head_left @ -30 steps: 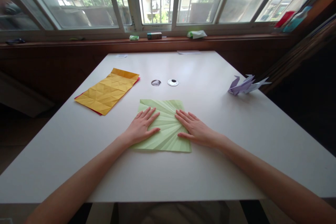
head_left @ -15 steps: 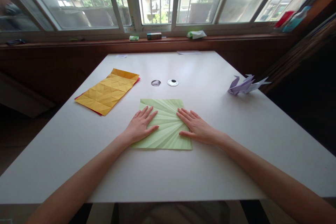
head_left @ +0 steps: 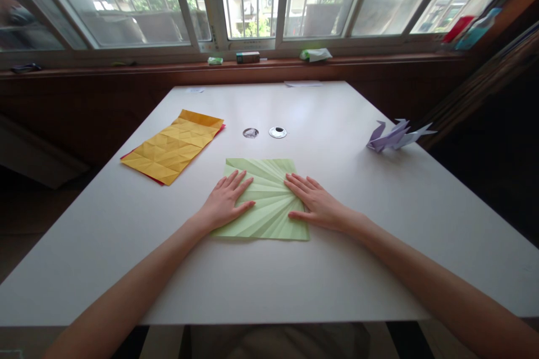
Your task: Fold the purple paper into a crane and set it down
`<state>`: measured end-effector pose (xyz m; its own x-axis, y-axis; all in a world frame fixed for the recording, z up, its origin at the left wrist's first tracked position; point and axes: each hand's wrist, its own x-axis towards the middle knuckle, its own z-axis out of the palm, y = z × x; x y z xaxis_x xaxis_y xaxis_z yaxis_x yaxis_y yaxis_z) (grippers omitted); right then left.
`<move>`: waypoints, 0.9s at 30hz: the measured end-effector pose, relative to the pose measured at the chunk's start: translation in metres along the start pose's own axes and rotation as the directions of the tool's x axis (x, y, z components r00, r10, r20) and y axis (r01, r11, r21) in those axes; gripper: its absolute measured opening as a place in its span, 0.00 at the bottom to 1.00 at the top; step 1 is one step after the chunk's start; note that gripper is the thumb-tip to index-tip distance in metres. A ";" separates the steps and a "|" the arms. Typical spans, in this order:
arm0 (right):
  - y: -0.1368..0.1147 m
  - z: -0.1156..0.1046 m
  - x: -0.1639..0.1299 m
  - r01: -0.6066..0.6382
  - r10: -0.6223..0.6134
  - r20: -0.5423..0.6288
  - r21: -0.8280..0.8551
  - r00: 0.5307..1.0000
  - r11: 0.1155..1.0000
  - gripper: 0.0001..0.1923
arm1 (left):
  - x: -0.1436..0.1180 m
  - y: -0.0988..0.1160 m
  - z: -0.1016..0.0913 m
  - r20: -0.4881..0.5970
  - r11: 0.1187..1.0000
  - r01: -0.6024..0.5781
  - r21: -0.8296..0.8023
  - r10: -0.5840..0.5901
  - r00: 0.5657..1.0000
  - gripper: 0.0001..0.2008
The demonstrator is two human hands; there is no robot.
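White table [head_left: 379, 224]: left hand [head_left: 223, 202], right hand [head_left: 318, 205] flat on green paper [head_left: 269, 207].

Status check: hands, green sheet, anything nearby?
Left hand and right hand flat, open, pressing on creased green sheet. Sheet flat on white table. Yellow paper far left, apart.

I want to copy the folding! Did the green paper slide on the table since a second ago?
Yes, a little. The green paper slid slightly away from the person: its near edge now lies a bit farther from the table's front edge, with both hands flat on it.
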<state>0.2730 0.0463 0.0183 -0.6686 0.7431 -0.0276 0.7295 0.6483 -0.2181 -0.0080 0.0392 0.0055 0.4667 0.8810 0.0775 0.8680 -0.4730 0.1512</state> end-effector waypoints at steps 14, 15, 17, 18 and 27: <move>0.002 0.000 0.000 0.006 -0.005 -0.059 0.025 0.998 1.000 0.34 | 0.000 0.002 -0.003 0.016 1.000 0.018 0.001 -0.018 1.000 0.31; 0.002 0.000 0.000 0.007 -0.005 -0.066 0.034 0.998 0.999 0.34 | 0.000 0.002 -0.003 0.013 1.000 0.019 -0.001 -0.019 1.000 0.31; 0.003 0.001 0.000 0.011 -0.007 -0.080 0.049 0.997 0.999 0.34 | 0.000 0.002 -0.003 0.008 1.000 0.019 -0.004 -0.019 1.000 0.30; 0.003 0.001 0.000 0.013 -0.008 -0.086 0.054 0.996 0.998 0.34 | 0.000 0.003 -0.004 0.006 1.000 0.018 -0.006 -0.018 1.000 0.30; 0.004 0.002 0.000 0.018 -0.008 -0.107 0.085 0.994 0.996 0.35 | -0.001 0.003 -0.006 -0.046 1.000 0.005 -0.030 -0.007 0.999 0.30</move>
<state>0.2756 0.0485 0.0157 -0.6553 0.7512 0.0791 0.7027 0.6447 -0.3011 -0.0069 0.0372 0.0119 0.4525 0.8835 0.1215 0.8650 -0.4679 0.1813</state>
